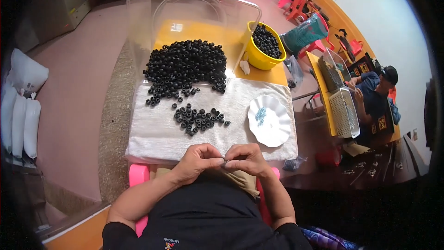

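Note:
Close to my body, at the table's near edge, my left hand and my right hand meet fingertip to fingertip. Both are closed in a pinch around a small dark piece, mostly hidden by the fingers. Just beyond them a loose group of small black ring-shaped parts lies on a white cloth. Farther off is a large heap of the same black parts. A white scalloped dish to the right holds a little patch of tiny light-blue bits.
A clear plastic bin stands behind the heap. Beside it a yellow tub is full of black parts. Another person sits at a table on the right with a white perforated basket. White sacks stand on the left floor.

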Available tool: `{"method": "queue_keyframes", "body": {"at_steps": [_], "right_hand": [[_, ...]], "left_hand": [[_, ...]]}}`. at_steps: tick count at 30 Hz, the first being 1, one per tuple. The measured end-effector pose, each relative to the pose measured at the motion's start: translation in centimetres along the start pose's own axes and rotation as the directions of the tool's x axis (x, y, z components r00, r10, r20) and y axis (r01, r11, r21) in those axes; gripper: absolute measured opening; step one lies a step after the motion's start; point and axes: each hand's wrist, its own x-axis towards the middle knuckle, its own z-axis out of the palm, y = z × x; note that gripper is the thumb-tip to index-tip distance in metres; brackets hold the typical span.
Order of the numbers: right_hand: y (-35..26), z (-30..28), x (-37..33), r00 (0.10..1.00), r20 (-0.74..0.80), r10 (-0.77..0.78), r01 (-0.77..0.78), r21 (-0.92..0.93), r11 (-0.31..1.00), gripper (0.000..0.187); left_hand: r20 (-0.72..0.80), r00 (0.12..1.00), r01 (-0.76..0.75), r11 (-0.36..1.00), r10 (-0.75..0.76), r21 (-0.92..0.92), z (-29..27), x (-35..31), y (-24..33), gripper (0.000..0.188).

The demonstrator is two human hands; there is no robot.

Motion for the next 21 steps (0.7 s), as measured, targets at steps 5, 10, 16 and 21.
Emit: {"method": "queue_keyframes", "body": {"at_steps": [5, 10, 16, 21], "right_hand": [[0.0, -0.1, -0.4, 0.982, 0.005, 0.186, -0.184, 0.168, 0.968, 0.010], [0.0, 0.1, -0.3, 0.981, 0.006, 0.196, -0.194, 0.154, 0.969, 0.011], [0.7, 0.6, -0.5, 0.988, -0.026, 0.151, -0.145, 0.162, 0.976, 0.012], [1.3, 1.3, -0.6, 0.991, -0.101, 0.092, -0.078, 0.128, 0.989, 0.014]], "left_hand": [[0.060, 0.998, 0.027, 0.999, -0.030, 0.046, -0.1, 0.0, -0.2, 0.015], [0.096, 0.994, 0.059, 0.998, -0.059, 0.000, -0.1, 0.0, -0.2, 0.015], [0.077, 0.993, 0.094, 0.994, -0.090, -0.052, -0.1, 0.0, -0.3, 0.013], [0.068, 0.994, 0.097, 0.990, -0.090, -0.099, 0.0, -0.2, 0.1, 0.011]]}}
